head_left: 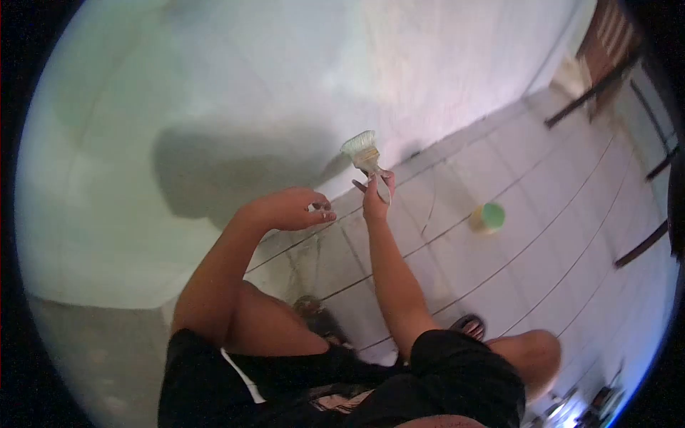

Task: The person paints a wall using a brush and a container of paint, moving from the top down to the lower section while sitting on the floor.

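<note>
My right hand (377, 195) is wrapped round the handle of a wide paintbrush (366, 158). The brush points up, its pale bristles coated in whitish paint and close to the wall (278, 85). To its left, my left hand (296, 208) hangs in front of the wall's lower edge. Its fingers are loosely curled with a gap to the thumb, nothing shows between them, and the fingertips carry pale specks. On the tiled floor to the right stands a small yellowish tub (488, 218) with light green inside.
Pale floor tiles (528, 264) meet the wall along a slanting edge. Dark furniture legs (592, 91) stand at the right. A sandalled foot (471, 327) is below the tub, and shiny objects (571, 410) sit at the lower right. A dark shadow falls on the wall.
</note>
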### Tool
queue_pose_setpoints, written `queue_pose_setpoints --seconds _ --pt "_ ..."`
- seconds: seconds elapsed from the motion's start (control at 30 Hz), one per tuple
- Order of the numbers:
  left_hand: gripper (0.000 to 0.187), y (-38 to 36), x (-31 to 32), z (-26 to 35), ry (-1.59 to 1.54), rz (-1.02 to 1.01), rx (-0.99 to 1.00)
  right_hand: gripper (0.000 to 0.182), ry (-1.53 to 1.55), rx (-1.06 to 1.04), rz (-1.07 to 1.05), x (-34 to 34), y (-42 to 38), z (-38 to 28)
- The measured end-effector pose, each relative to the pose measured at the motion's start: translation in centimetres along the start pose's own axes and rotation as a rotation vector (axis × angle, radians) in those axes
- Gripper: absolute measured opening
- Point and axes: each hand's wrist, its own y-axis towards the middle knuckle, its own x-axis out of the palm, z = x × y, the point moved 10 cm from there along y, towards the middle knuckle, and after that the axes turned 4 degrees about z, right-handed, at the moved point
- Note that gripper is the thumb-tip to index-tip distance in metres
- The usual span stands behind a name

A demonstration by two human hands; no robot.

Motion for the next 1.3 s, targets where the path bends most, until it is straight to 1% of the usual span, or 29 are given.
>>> queue_pose_setpoints --seconds 0.03,0.07,0.13,0.17,0.2,0.27,0.33,0.37,0.4,0.43,0.47,0.57,0.6,0.67,0.7,0.73,0.77,0.8,0.87,0.93,0.97,1.0,1.03,1.07,1.1,1.17,1.2,1.27,1.3 --pt "0.048 -0.2 0.3 0.4 -0.012 0.011 0.003 0.011 -0.027 0.076 0.029 -2.2 -1.8 2.5" --pt "0.048 -0.4 1.4 0.7 0.013 -0.052 -0.004 0.011 -0.012 0.098 0.093 -4.7 -3.6 4.0" --pt "0.045 -0.2 1.2 0.5 -0.078 -0.002 -0.132 0.011 -0.201 0.231 0.114 -8.5 -5.8 7.0" --pt "0.045 0.0 0.8 1.3 -0.067 -0.025 -0.13 0.011 -0.339 0.167 0.079 -9.1 -6.3 6.6" --pt "0.045 0.0 0.8 1.6 -0.043 -0.023 -0.145 0.011 -0.33 0.168 0.09 -10.4 -7.1 7.2" --pt "0.044 0.2 0.4 1.1 -0.021 -0.013 -0.177 0.012 -0.084 0.3 0.187 -11.0 -8.0 8.0" --pt "0.044 0.7 1.0 1.0 -0.037 -0.005 -0.139 0.012 -0.088 0.288 0.165 -10.4 -6.7 6.8" --pt "0.044 0.8 1.2 0.8 -0.03 -0.003 -0.146 0.013 -0.1 0.271 0.157 -9.4 -5.6 5.7" --pt "0.044 1.0 1.4 1.1 -0.033 -0.014 -0.113 0.013 -0.089 0.27 0.154 -7.9 -4.2 4.4" --pt "0.043 1.1 1.5 1.4 -0.038 -0.025 -0.08 0.013 0.04 0.195 0.133 -5.9 -2.4 2.1" --pt "0.043 1.1 1.5 1.4 -0.034 -0.022 -0.087 0.013 0.166 0.123 0.112 -4.3 -0.9 0.2" --pt "0.042 1.1 1.6 1.3 -0.004 -0.053 -0.099 0.014 0.225 0.081 0.086 -1.3 2.3 -1.3" --pt "0.042 1.2 1.4 0.9 -0.022 -0.039 -0.12 0.014 0.232 0.077 0.086 -1.7 2.4 -0.8" --pt "0.042 1.8 1.4 -0.1 -0.034 -0.03 -0.135 0.013 -0.038 0.022 0.064 -4.0 1.7 1.7" --pt "0.045 2.2 1.5 -0.9 -0.041 -0.019 -0.138 0.013 -0.036 0.02 0.075 -5.1 1.1 2.9" --pt "0.048 2.7 1.4 -1.4 -0.048 -0.01 -0.139 0.011 -0.054 0.051 0.135 -6.5 0.4 4.4" --pt "0.048 3.1 1.3 -1.3 -0.044 -0.022 -0.136 0.009 -0.076 0.087 0.194 -8.0 -0.1 5.6" --pt "0.046 3.3 1.3 -1.2 -0.033 -0.039 -0.169 0.009 -0.082 0.095 0.204 -9.1 -0.6 6.6" --pt "0.044 3.4 1.6 -1.4 -0.032 -0.06 -0.206 0.012 -0.266 0.127 0.307 -11.9 -1.4 8.0" --pt "0.044 3.8 1.3 -0.9 -0.043 -0.039 -0.143 0.013 -0.325 0.156 0.316 -13.3 -1.5 8.9" --pt "0.044 3.8 1.2 -1.0 -0.049 -0.036 -0.148 0.015 -0.38 0.183 0.327 -13.6 -1.7 9.4" --pt "0.043 3.9 1.3 -0.5 -0.037 -0.051 -0.101 0.015 -0.382 0.189 0.321 -13.5 -1.6 10.1" --pt "0.043 3.9 1.5 0.0 -0.026 -0.067 -0.052 0.014 -0.336 0.201 0.388 -13.8 -1.4 10.2" --pt "0.043 3.8 1.5 0.0 -0.033 -0.068 -0.057 0.014 -0.291 0.213 0.455 -14.1 -1.2 10.3" --pt "0.043 3.7 1.5 -0.1 -0.035 -0.069 -0.055 0.014 -0.295 0.217 0.452 -14.1 -0.6 10.3" --pt "0.043 3.6 1.6 -0.5 -0.037 -0.068 -0.058 0.017 -0.553 0.107 0.369 -13.0 1.0 8.4" --pt "0.042 3.6 1.5 -0.7 -0.028 -0.061 -0.06 0.017 -0.551 0.109 0.366 -12.5 1.3 7.9" --pt "0.042 3.4 1.5 -1.2 -0.024 -0.059 -0.062 0.016 -0.85 0.059 0.395 -11.4 1.9 4.7" --pt "0.043 3.3 1.5 -1.5 -0.023 -0.063 -0.072 0.018 -0.913 -0.067 0.38 -10.8 2.1 4.2"
